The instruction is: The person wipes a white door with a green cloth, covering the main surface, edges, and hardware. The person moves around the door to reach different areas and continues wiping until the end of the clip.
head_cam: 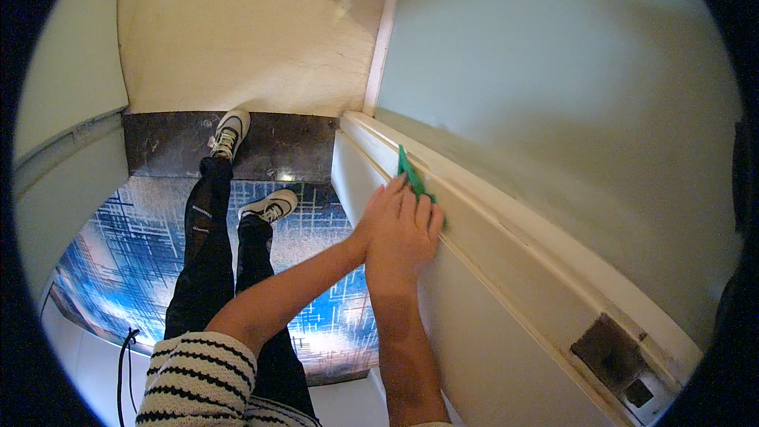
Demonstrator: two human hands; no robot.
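Both my hands are together against the narrow edge of a pale door (474,231), near the middle of the head view. My right hand (409,228) presses a green cloth (415,175) to the edge, its fingers bent over it. My left hand (379,213) lies beside and partly behind the right one; its fingers are largely hidden, so its hold cannot be made out. The cloth's pointed end sticks out beyond the fingers. Lower on the door edge is a dark metal latch plate (608,350).
A dark stone threshold (172,145) lies between a beige floor (249,35) and a blue patterned carpet (148,219). One shoe (230,130) rests on the threshold. At left stands a pale wall (71,71); black cables (126,367) hang at lower left.
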